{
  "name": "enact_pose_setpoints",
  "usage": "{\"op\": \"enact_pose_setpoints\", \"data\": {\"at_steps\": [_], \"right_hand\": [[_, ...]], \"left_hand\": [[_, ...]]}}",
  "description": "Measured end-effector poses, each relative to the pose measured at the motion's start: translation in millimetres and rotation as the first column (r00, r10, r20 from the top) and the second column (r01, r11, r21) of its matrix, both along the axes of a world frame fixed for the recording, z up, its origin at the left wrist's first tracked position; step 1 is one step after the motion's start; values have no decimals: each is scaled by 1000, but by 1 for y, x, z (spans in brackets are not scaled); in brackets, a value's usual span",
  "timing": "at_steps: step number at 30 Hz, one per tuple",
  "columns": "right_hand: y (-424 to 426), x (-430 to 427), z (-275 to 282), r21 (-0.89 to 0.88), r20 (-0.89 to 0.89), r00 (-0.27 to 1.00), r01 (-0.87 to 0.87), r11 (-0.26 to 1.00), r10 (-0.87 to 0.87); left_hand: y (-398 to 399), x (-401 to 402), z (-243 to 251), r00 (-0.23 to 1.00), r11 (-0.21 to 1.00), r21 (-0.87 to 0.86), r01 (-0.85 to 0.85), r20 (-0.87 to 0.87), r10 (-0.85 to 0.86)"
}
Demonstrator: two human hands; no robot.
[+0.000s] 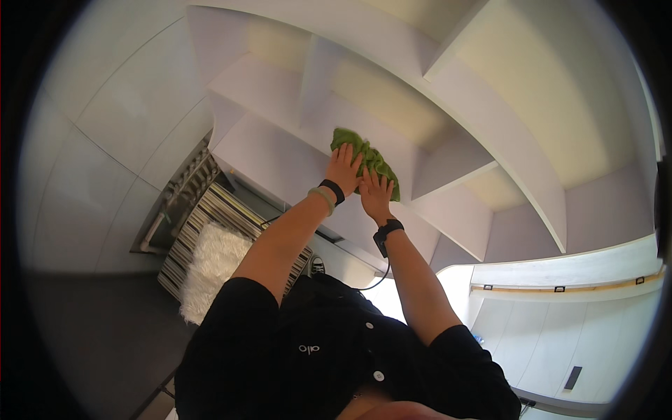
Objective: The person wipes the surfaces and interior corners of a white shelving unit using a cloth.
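Both my hands are on a crumpled green cloth (371, 157) at the front edge of a pale shelf board (346, 113). My left hand (344, 169) presses on the cloth's left part, its fingers bent over the folds. Close beside it, my right hand (376, 194) bears on the lower right part with fingers spread. The thumbs nearly meet. The cloth's underside and the board beneath it are hidden. A dark band and a pale bangle circle my left wrist; a black strap device is on my right.
Upright dividers (457, 178) split the curved shelving into compartments. At lower left, a white fluffy cushion (215, 268) lies on a striped surface (181, 247), beside metal pipes (181, 194) in a wall recess. A cable (380, 281) hangs near my right forearm. Below is a sneaker (317, 265).
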State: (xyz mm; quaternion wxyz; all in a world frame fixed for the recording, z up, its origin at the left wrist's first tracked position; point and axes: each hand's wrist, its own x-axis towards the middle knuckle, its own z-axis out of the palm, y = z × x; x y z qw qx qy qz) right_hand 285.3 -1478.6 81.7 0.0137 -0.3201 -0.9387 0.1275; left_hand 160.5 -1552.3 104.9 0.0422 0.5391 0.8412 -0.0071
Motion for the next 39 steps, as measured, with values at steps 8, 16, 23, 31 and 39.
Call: {"op": "enact_pose_setpoints", "data": {"at_steps": [8, 16, 23, 31, 39], "right_hand": [[1, -49, 1, -116, 33, 981, -185, 976, 189], [6, -91, 14, -197, 224, 939, -219, 956, 262], [17, -124, 30, -148, 345, 883, -284, 947, 318], [51, -156, 32, -243, 300, 897, -258, 935, 325], [89, -177, 21, -229, 226, 916, -281, 932, 331]], "left_hand": [[-14, -29, -1, 989, 993, 34, -113, -88, 116], [-7, -55, -4, 957, 971, 38, -234, -168, 237], [-12, -100, -17, 989, 976, 173, -134, -39, 142], [15, -111, -25, 984, 979, 117, -166, -41, 172], [55, -132, -9, 986, 988, -1, -156, 63, 156]]}}
